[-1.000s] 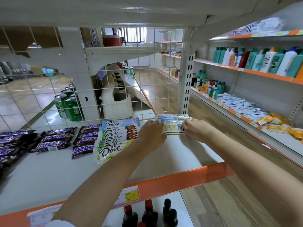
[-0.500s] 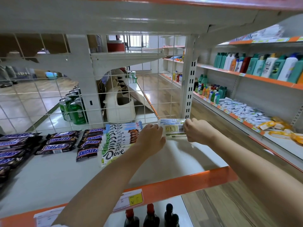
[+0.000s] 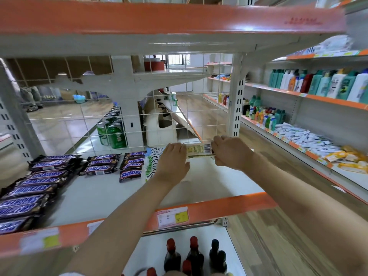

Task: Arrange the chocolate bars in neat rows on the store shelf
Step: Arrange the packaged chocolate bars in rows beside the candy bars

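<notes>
Presently, both hands were at the back of the white shelf (image 3: pixel 111 194), close to the wire grid. The left hand (image 3: pixel 173 160) and the right hand (image 3: pixel 231 154) each gripped one end of a small stack of chocolate bars (image 3: pixel 199 150), label and barcode facing up, held between them just above the shelf surface. Immediately left of the left hand lay a row of white-wrapped bars (image 3: pixel 151 162), partly hidden by that hand. Further left stood a short row of Snickers bars (image 3: pixel 131 166), then a second Snickers row (image 3: pixel 100 162), and a long overlapping Snickers run (image 3: pixel 27 194) along the left side towards the front edge. The shelf's orange front strip carried a price label (image 3: pixel 172 217). On the shelf below stood dark bottles (image 3: pixel 194 255) with red and black caps. Behind the grid, green cans (image 3: pixel 113 134) were grouped on another shelf. The shelving to the right held upright bottles (image 3: pixel 322 84) and loose white packets (image 3: pixel 302 136).
</notes>
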`<state>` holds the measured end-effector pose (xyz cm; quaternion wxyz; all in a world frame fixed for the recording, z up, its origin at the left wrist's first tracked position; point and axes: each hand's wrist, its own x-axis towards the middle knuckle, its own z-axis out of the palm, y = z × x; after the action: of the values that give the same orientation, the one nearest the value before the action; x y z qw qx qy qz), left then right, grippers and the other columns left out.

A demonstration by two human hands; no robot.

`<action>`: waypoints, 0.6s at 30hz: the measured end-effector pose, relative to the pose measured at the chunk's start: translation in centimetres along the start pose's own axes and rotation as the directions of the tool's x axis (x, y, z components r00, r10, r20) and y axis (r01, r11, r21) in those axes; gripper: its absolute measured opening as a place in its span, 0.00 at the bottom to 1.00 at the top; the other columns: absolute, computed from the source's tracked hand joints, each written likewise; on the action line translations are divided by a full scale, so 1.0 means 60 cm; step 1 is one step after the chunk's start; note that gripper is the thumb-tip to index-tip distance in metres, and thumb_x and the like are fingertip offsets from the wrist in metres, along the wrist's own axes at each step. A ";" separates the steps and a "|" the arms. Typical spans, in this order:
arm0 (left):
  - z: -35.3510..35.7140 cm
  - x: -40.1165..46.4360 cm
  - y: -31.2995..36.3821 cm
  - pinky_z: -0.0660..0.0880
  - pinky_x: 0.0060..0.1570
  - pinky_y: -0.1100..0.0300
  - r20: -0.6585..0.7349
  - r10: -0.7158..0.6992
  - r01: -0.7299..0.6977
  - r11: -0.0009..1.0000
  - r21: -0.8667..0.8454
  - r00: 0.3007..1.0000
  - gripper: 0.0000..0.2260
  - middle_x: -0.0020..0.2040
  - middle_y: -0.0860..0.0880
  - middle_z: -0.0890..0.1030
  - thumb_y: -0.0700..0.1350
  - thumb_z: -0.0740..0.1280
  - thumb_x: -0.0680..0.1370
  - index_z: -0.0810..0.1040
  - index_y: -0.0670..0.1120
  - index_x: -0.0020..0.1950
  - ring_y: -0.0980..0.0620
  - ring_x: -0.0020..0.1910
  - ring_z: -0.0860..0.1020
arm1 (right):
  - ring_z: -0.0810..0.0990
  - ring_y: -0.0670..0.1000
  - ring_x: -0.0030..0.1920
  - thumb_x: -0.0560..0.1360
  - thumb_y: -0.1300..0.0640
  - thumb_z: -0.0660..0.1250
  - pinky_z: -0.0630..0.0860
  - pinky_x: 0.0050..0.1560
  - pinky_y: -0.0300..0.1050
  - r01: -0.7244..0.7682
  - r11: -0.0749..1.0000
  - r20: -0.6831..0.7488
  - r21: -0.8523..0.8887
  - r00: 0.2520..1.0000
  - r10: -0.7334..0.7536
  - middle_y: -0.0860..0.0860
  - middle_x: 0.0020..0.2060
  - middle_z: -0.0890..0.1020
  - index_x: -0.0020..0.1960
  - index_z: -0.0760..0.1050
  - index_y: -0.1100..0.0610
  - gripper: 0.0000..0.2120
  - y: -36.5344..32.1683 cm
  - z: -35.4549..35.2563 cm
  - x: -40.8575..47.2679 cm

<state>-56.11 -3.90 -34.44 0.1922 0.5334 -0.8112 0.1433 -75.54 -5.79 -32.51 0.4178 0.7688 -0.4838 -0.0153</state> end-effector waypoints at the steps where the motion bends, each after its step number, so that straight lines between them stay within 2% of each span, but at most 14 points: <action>1: -0.007 -0.009 -0.007 0.56 0.69 0.58 0.002 -0.017 0.017 1.000 -0.001 1.000 0.23 0.70 0.44 0.67 0.48 0.60 0.79 0.62 0.40 0.71 0.46 0.69 0.63 | 0.70 0.50 0.20 0.50 0.53 0.75 0.58 0.22 0.34 -0.008 1.000 -0.013 0.023 1.000 0.009 0.51 0.25 0.73 0.31 0.77 0.58 0.14 -0.008 -0.013 0.000; 5: -0.033 -0.051 -0.033 0.55 0.70 0.59 0.020 -0.060 0.059 0.998 0.026 0.998 0.25 0.71 0.44 0.65 0.49 0.59 0.79 0.60 0.40 0.73 0.47 0.70 0.61 | 0.72 0.50 0.21 0.48 0.52 0.76 0.60 0.22 0.32 0.007 0.998 -0.043 0.070 0.999 -0.004 0.51 0.26 0.75 0.31 0.79 0.58 0.15 -0.043 -0.048 -0.004; 11: -0.062 -0.101 -0.066 0.56 0.69 0.57 -0.010 -0.097 0.097 0.994 0.049 0.995 0.27 0.71 0.44 0.65 0.52 0.61 0.78 0.60 0.40 0.73 0.46 0.70 0.61 | 0.71 0.49 0.20 0.45 0.51 0.75 0.54 0.24 0.34 0.042 0.994 -0.065 0.104 0.997 -0.035 0.50 0.25 0.74 0.27 0.76 0.56 0.15 -0.086 -0.101 -0.003; 15: -0.071 -0.127 -0.080 0.53 0.72 0.55 -0.031 -0.092 0.094 0.993 0.070 0.995 0.31 0.73 0.43 0.61 0.54 0.63 0.77 0.58 0.39 0.74 0.45 0.73 0.58 | 0.71 0.50 0.20 0.42 0.50 0.77 0.61 0.21 0.32 0.087 0.979 -0.102 0.184 0.992 -0.069 0.51 0.24 0.73 0.28 0.76 0.58 0.19 -0.105 -0.127 0.001; 18: -0.076 -0.138 -0.081 0.54 0.72 0.53 -0.056 -0.065 0.070 0.994 0.084 0.996 0.31 0.73 0.40 0.62 0.51 0.65 0.77 0.58 0.37 0.74 0.43 0.73 0.59 | 0.70 0.51 0.20 0.41 0.52 0.77 0.63 0.20 0.32 0.134 0.970 -0.134 0.205 0.985 -0.108 0.51 0.24 0.72 0.27 0.75 0.58 0.19 -0.118 -0.143 0.001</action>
<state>-47.98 2.92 -34.16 0.1955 0.5643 -0.7803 0.1855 -66.64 0.86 -31.59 0.3599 0.8368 -0.4085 0.0580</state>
